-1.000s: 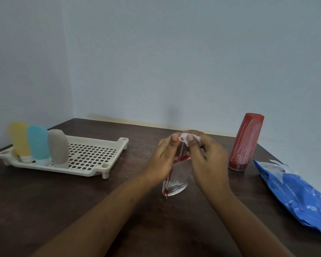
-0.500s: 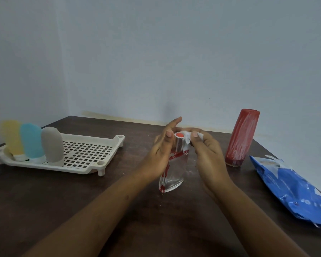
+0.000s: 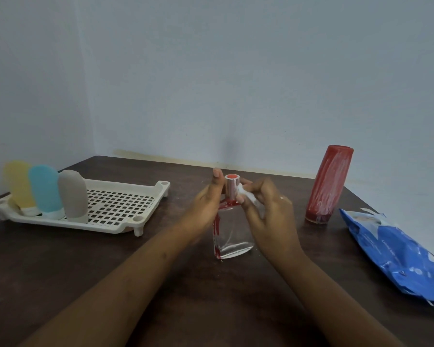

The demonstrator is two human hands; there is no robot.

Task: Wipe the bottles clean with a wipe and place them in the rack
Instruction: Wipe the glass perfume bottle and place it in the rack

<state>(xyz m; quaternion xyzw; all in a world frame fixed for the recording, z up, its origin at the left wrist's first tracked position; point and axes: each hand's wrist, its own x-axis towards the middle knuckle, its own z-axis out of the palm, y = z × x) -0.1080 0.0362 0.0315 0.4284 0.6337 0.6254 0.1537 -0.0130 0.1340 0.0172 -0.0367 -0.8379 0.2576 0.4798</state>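
A clear glass bottle with red smears and a silver, red-topped cap stands on the table at centre. My left hand steadies its left side with fingers nearly straight. My right hand pinches a small white wipe against the cap's right side. A red-smeared bottle stands upside down at the right. The white rack at the left holds a yellow bottle, a blue bottle and a grey bottle, all upright.
A blue pack of wipes lies at the table's right edge. The dark wooden table sits in a corner of pale walls. The rack's right half holds no bottles.
The wipe has slid from over the cap's top to its right side, uncovering the red top. My left fingers have straightened beside the cap.
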